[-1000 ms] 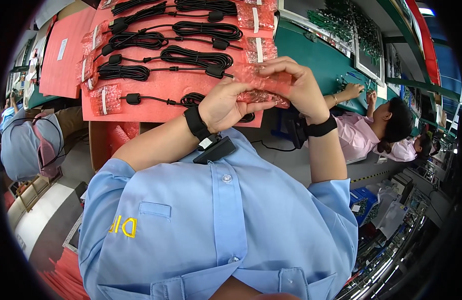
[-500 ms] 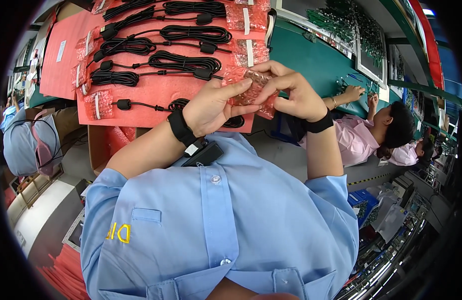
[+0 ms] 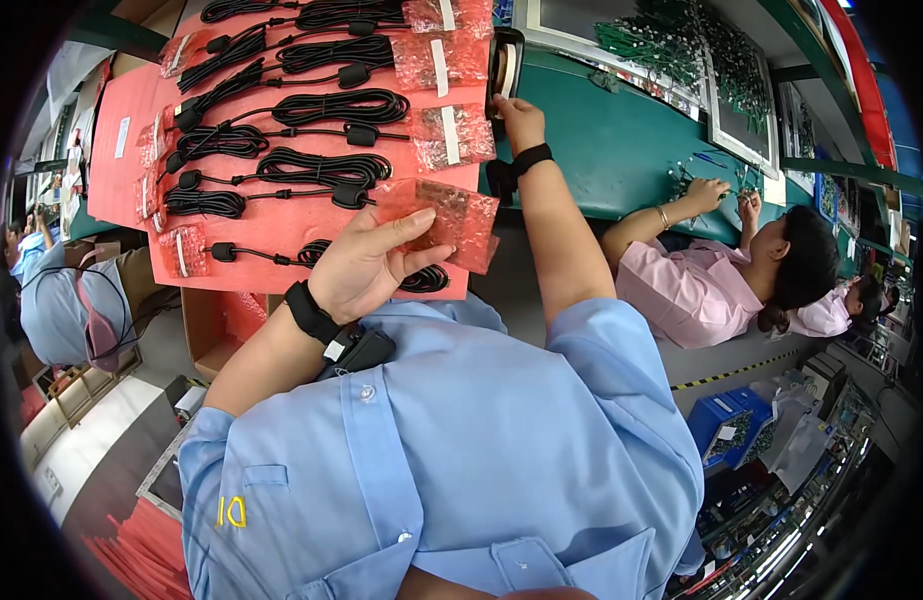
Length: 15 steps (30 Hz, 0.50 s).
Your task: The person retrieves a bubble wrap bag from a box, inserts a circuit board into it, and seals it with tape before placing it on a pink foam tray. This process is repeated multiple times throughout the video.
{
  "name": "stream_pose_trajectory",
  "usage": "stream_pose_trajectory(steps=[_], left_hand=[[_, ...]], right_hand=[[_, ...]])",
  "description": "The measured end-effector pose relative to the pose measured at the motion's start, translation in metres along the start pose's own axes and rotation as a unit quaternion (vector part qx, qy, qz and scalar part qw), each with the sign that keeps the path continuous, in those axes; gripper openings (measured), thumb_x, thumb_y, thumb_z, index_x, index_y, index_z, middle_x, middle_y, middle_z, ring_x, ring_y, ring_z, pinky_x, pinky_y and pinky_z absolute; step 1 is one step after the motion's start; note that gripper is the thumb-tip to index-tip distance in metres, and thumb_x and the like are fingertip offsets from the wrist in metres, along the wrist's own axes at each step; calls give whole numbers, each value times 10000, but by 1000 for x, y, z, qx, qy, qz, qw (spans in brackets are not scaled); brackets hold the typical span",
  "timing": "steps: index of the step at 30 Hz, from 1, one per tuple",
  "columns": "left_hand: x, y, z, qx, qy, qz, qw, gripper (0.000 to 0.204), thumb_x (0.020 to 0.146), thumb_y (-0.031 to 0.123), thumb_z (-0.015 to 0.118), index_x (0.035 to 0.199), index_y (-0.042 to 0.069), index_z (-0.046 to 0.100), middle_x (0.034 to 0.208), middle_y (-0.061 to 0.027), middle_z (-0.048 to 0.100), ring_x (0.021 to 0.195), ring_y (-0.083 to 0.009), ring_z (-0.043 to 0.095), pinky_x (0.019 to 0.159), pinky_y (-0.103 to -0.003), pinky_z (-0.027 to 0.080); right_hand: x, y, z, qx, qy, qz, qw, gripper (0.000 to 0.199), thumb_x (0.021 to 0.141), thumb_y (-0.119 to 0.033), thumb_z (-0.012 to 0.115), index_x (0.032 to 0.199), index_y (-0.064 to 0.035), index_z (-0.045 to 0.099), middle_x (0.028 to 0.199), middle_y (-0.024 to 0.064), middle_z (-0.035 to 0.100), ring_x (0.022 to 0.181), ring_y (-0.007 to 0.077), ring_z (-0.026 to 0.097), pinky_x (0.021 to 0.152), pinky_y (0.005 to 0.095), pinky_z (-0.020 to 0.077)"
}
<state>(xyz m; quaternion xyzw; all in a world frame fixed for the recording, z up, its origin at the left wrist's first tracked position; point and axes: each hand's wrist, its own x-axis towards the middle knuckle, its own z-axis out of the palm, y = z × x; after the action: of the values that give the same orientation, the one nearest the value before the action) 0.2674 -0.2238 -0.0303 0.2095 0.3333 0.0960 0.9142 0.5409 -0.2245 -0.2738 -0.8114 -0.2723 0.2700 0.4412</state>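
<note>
In the head view, the left hand (image 3: 366, 262) pinches a translucent pink bubble-wrap pouch (image 3: 459, 222) between thumb and fingers, above the near right part of a flat pink foam sheet (image 3: 131, 185). The right hand (image 3: 523, 122) reaches to a black, long-bodied dispenser (image 3: 508, 34) holding a pale roll (image 3: 507, 68); its fingertips meet at the near end, but whether they grip anything there I cannot tell. For good handling, I'd keep the left pinch light and the pouch's fold closed and flat, and draw any strip off straight.

Bundled black cables (image 3: 326, 165) lie on the foam, many ends wrapped in pink bubble wrap with white strips. Below, an open brown cardboard box (image 3: 198, 318) contains pink bubble wrap; at right, blue plastic bins (image 3: 705, 412) seem to hold small greenish parts.
</note>
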Motion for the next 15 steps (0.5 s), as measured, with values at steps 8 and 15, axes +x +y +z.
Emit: stream_pose_trajectory(steps=[8,15], left_hand=[[3,1,5,29,11,-4,1000,215,931,131,571,1135,67,581,1123,-49,628,996,-165,623,866,-365,543],[7,-4,4,34,41,59,997,190,931,118,563,1108,54,594,1119,-58,632,997,-164,621,874,-372,536]], right_hand=[[-60,17,4,48,109,-96,988,230,863,-271,628,825,-70,733,976,134,678,1076,327,575,848,357,477],[-66,39,-29,-201,-57,-122,970,201,880,-221,601,877,-60,722,1010,155,658,1002,275,617,837,316,474]])
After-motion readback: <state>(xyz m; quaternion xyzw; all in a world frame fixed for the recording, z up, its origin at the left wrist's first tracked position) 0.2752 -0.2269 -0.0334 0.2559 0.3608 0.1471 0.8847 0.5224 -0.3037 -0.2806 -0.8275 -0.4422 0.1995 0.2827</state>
